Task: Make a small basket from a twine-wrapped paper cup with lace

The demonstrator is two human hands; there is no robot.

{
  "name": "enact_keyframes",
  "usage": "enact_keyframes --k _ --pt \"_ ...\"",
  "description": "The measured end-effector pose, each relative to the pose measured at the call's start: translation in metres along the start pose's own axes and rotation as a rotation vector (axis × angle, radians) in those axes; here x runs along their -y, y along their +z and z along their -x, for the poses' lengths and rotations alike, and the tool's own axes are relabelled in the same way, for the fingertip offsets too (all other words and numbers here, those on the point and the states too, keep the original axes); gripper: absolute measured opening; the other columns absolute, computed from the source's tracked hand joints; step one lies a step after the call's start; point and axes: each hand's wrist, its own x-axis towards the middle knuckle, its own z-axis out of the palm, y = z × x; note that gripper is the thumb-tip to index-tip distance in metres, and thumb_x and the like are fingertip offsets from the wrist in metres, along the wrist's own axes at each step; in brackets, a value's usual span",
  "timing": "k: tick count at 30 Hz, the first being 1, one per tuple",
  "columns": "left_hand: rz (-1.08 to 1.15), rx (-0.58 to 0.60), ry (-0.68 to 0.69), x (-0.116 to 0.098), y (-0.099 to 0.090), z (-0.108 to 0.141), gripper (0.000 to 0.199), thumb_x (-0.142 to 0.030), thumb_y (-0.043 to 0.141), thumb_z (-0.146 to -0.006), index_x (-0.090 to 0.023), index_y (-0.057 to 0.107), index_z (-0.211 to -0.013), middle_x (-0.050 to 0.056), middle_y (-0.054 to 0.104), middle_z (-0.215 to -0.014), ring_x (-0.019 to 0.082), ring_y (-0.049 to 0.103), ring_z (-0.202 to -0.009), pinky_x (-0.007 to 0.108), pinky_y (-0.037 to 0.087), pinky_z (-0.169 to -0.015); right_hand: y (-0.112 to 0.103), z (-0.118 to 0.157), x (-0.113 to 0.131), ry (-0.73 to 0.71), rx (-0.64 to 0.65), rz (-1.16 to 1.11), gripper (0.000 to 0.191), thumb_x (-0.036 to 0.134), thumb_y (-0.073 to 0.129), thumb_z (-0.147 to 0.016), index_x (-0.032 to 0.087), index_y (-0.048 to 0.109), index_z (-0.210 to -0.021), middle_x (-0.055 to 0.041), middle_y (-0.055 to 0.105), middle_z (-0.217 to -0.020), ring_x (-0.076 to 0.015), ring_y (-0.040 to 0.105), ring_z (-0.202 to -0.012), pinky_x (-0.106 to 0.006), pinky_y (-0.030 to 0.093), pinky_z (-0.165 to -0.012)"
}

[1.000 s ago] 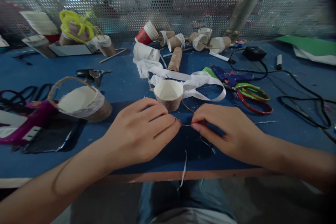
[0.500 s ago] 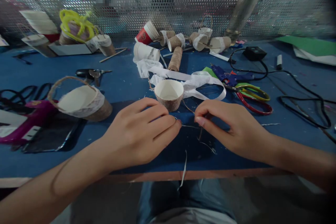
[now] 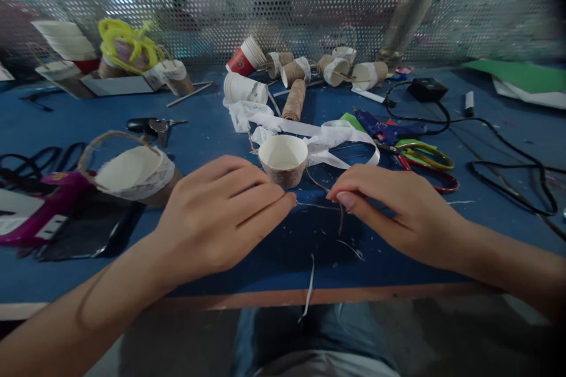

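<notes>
My left hand (image 3: 221, 212) is closed in a pinch on one end of a thin pale strand (image 3: 316, 205), which stretches across toward the other hand. Thumb and forefinger of my right hand (image 3: 398, 212) pinch a brown twine (image 3: 315, 179) that curves back to the paper cup. A short tail of twine hangs below those right fingers. Between the hands, slightly farther off, the white-lined cup (image 3: 283, 158) stands upright, its outside wrapped in brown twine. White ribbon (image 3: 340, 140) lies looped behind it.
Left of me are a lace-trimmed twine basket (image 3: 135, 172), a magenta glue gun (image 3: 62, 206) and pliers (image 3: 154, 125). Scissors (image 3: 424, 159) and a blue glue gun (image 3: 384, 126) lie at right, with a black cord (image 3: 537, 168). Wrapped cups (image 3: 296, 72) line the perforated metal screen.
My left hand has drawn back slightly to the left, and the pale strand between the hands looks longer. The right hand has shifted a little, still pinching the twine.
</notes>
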Motion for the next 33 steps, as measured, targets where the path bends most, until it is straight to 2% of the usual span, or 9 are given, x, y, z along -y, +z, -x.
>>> enact_keyframes --k 3,6,10,14,20,25,33 --pt "-0.019 0.016 -0.015 0.002 0.0 0.0 0.007 -0.011 0.072 -0.093 -0.014 0.067 -0.097 0.004 0.078 -0.084 0.019 0.071 -0.077 0.037 0.057 -0.074 -0.002 0.001 -0.002 0.0 0.022 0.011 0.018 0.025 0.05 -0.104 0.02 0.067 -0.102 -0.0042 0.074 -0.093 -0.0154 0.067 -0.08 -0.028 0.047 -0.069" --pt "-0.031 0.016 -0.018 0.003 -0.001 0.0 0.006 -0.012 0.071 -0.094 -0.014 0.067 -0.099 0.004 0.078 -0.084 0.019 0.071 -0.076 0.038 0.057 -0.072 -0.002 0.002 -0.001 -0.014 0.04 0.009 0.017 0.022 0.053 -0.1 0.02 0.069 -0.106 -0.0027 0.075 -0.09 -0.0129 0.066 -0.072 -0.026 0.046 -0.065" --pt "-0.072 0.029 -0.003 0.005 -0.004 0.001 0.006 -0.01 0.07 -0.094 -0.013 0.069 -0.099 0.005 0.079 -0.083 0.02 0.071 -0.075 0.038 0.057 -0.071 -0.003 0.004 -0.001 -0.012 0.028 0.011 0.022 0.017 0.055 -0.096 0.02 0.071 -0.111 -0.0025 0.077 -0.093 -0.0125 0.07 -0.074 -0.023 0.048 -0.065" --pt "-0.101 0.044 0.004 0.008 -0.006 0.0 0.009 -0.008 0.071 -0.093 -0.013 0.07 -0.101 0.005 0.079 -0.086 0.02 0.07 -0.077 0.038 0.057 -0.07 -0.004 0.002 -0.003 0.04 0.022 0.015 0.021 0.018 0.056 -0.096 0.02 0.073 -0.109 -0.0021 0.079 -0.092 -0.0115 0.069 -0.07 -0.022 0.048 -0.062" --pt "-0.121 0.07 -0.006 0.005 -0.002 -0.001 0.007 -0.009 0.07 -0.094 -0.012 0.071 -0.1 0.005 0.079 -0.086 0.022 0.07 -0.077 0.04 0.056 -0.07 -0.003 -0.001 -0.002 0.136 0.072 -0.064 0.016 0.02 0.057 -0.097 0.021 0.073 -0.1 0.0005 0.075 -0.079 -0.0103 0.065 -0.064 -0.02 0.043 -0.056" --pt "-0.147 0.13 0.013 -0.005 0.004 -0.001 0.008 -0.012 0.065 -0.098 -0.015 0.073 -0.095 0.004 0.078 -0.085 0.021 0.069 -0.078 0.04 0.056 -0.072 0.001 -0.002 0.003 0.113 0.073 -0.057 0.013 0.019 0.06 -0.096 0.021 0.073 -0.099 0.0034 0.072 -0.076 -0.0075 0.055 -0.057 -0.021 0.038 -0.055" --pt "-0.091 0.116 0.03 -0.013 0.007 -0.002 0.013 -0.009 0.061 -0.099 -0.011 0.073 -0.096 0.006 0.077 -0.085 0.021 0.069 -0.078 0.04 0.055 -0.075 0.008 -0.002 0.005 0.044 0.05 -0.063 0.013 0.019 0.061 -0.097 0.021 0.073 -0.1 0.0051 0.07 -0.075 -0.0066 0.047 -0.053 -0.023 0.035 -0.057"
